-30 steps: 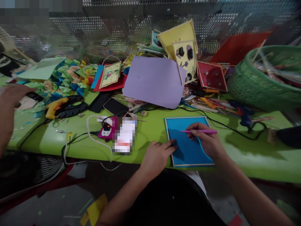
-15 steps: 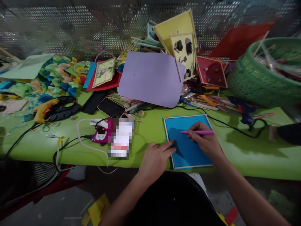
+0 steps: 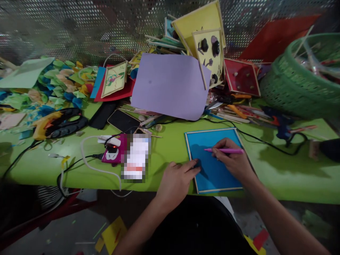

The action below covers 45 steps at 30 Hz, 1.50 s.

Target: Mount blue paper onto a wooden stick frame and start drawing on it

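Note:
A blue card (image 3: 207,148) with a pale border lies flat near the front edge of the green table (image 3: 170,148). My right hand (image 3: 233,161) rests on the card, its fingers closed round a pink pen (image 3: 225,151) whose tip points left over the blue surface. My left hand (image 3: 176,179) lies at the card's left edge with its fingers stretched out, pressing the corner down.
A lilac sheet (image 3: 170,85), framed craft cards (image 3: 209,53) and paper flowers (image 3: 61,85) crowd the back of the table. A green basket (image 3: 300,81) stands at the right. Black cables, a phone (image 3: 123,121), a magenta device (image 3: 114,152) and a glue gun (image 3: 58,124) lie to the left.
Another person's hand at the far left has gone out of view. The view has shifted slightly; my hands and the pen stay on the blue card.

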### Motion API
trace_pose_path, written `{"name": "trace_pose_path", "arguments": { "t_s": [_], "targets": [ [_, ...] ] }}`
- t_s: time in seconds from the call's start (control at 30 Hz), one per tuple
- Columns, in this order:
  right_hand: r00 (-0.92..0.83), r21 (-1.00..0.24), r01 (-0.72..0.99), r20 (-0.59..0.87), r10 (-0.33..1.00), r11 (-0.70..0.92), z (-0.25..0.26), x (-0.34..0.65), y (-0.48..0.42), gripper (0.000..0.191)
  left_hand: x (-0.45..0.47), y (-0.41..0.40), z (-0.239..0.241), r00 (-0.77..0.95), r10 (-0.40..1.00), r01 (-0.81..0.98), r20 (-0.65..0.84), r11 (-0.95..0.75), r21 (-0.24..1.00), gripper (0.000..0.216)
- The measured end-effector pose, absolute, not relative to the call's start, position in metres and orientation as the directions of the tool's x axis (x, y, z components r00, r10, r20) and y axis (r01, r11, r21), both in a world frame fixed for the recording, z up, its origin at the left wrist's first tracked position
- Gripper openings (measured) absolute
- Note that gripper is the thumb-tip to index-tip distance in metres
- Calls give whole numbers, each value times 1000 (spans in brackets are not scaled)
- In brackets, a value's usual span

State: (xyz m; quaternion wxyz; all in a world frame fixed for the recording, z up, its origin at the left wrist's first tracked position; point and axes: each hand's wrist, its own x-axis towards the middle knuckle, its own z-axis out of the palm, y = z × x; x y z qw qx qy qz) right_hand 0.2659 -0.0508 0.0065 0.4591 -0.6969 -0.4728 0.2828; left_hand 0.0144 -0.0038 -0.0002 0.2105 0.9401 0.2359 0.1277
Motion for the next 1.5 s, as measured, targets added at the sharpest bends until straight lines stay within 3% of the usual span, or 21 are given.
{"name": "trace_pose_path", "arguments": {
  "t_s": [0.53,1.5],
  "targets": [
    [403,-904,398,19,915,-157,9,263,-49,48,14,-3,-2,831,489,347,265,-828,441,43],
    [453,-885,432,45,890,-175,4,262,-48,41,13,-3,-5,842,485,340,235,-817,465,43]
  ]
}}
